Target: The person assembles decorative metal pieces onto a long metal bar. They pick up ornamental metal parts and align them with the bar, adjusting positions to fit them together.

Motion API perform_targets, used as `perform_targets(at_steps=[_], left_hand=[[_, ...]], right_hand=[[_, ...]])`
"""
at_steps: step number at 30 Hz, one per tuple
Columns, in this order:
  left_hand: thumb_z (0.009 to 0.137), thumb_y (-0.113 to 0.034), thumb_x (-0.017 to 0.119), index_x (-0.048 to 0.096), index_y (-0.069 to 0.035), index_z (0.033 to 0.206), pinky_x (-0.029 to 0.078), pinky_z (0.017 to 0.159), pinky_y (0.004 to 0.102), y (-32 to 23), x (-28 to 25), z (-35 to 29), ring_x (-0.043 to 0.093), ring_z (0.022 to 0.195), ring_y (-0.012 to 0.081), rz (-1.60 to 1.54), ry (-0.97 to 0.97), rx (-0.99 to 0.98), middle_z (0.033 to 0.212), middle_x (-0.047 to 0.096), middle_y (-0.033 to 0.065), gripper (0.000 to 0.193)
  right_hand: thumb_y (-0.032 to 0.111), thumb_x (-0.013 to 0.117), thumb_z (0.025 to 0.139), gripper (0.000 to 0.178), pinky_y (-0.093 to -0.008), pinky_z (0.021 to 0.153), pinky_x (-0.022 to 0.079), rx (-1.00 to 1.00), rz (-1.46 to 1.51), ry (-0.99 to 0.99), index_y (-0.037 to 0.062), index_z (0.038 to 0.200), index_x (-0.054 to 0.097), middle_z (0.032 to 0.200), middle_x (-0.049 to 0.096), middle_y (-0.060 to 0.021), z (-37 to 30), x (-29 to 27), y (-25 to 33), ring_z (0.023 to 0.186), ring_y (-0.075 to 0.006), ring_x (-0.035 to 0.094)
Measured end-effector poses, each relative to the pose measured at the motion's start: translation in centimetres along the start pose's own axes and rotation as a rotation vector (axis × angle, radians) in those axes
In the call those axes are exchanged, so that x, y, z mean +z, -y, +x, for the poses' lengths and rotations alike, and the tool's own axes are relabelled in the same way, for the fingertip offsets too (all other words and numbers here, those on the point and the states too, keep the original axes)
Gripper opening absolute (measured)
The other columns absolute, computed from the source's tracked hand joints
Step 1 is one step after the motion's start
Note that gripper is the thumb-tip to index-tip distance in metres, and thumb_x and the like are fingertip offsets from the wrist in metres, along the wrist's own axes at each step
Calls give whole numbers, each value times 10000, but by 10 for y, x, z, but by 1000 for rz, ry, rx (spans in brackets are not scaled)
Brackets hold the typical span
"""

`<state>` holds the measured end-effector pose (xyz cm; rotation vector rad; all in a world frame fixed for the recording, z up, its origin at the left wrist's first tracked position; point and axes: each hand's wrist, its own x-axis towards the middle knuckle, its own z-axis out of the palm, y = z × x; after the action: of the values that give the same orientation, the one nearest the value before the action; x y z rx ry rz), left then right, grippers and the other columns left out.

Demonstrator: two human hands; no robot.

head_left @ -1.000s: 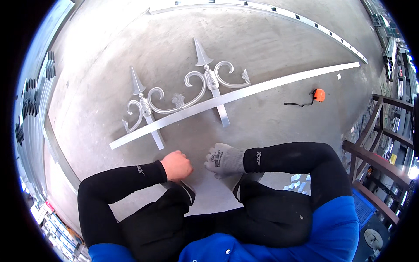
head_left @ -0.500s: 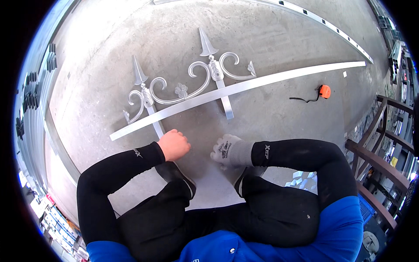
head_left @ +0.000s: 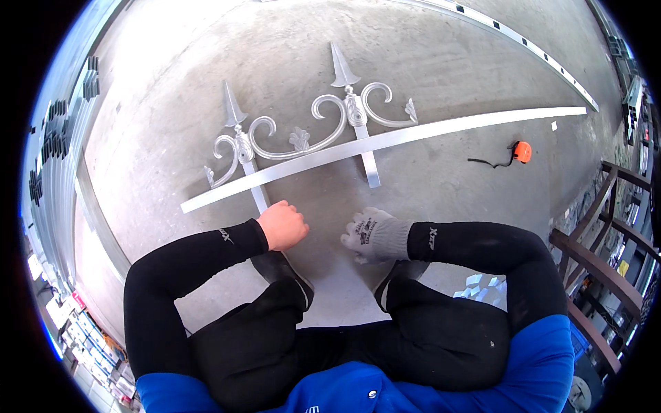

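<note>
My left hand (head_left: 284,226) is bare and closed in a fist, close to the lower end of the left flat silver post (head_left: 259,198). My right hand (head_left: 368,235), in a grey knitted glove, has its fingers curled in; nothing shows out of either hand. In front of them, a long silver bar (head_left: 330,153) lies aslant on the floor, across both posts. Beyond it sit silver scrolls (head_left: 329,141) with leaf ornaments. A left spear-tipped finial (head_left: 234,110) and a right spear-tipped finial (head_left: 342,69) point away from me.
An orange tape measure (head_left: 522,152) with a black strap lies at the right. Far back runs a long rail with dark slots (head_left: 509,31). A brown metal frame (head_left: 597,265) stands at my right; long metal profiles (head_left: 51,186) are stacked at the left.
The view has shifted a little, so the floor pieces sit slightly farther right in it. Both hands keep their closed shape, and the ornament pieces lie as before.
</note>
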<state>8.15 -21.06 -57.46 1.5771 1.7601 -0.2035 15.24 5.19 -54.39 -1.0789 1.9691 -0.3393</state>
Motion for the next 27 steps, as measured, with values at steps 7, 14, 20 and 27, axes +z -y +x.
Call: perform_targets(at_steps=[7,14,20,27], left_hand=[[879,-257,646,725,-129,894,526,791,404,1,1,2,714,874,256,-6,-7,2,835,715,51,152],[881,-259,646,722,-134,896,524,791,404,2,-1,7,712,871,258,3,-2,14,834,713,49,148],[884,-271,663,725,-137,908,521,812,402,2,-4,3,710,902,253,-20,17,-16,851,715,49,150],[889,-281,677,720,-139,924,522,813,407,5,-2,3,707,901,261,-9,26,-8,855,710,53,152]], right_hand=[[398,709,933,358,-434,957,516,16,3,53,104,1136,716,1156,725,-123,2,-8,-1,1121,-295,687],[393,713,934,350,-431,957,517,17,14,37,106,1136,716,1145,728,-122,0,-8,-2,1122,-295,687],[433,685,941,379,-444,952,511,11,0,56,100,1123,672,1123,699,-99,1,-7,-3,1114,-284,661],[413,762,902,373,-430,907,541,-21,7,-50,97,1095,727,1080,749,-125,0,-4,-4,1070,-306,713]])
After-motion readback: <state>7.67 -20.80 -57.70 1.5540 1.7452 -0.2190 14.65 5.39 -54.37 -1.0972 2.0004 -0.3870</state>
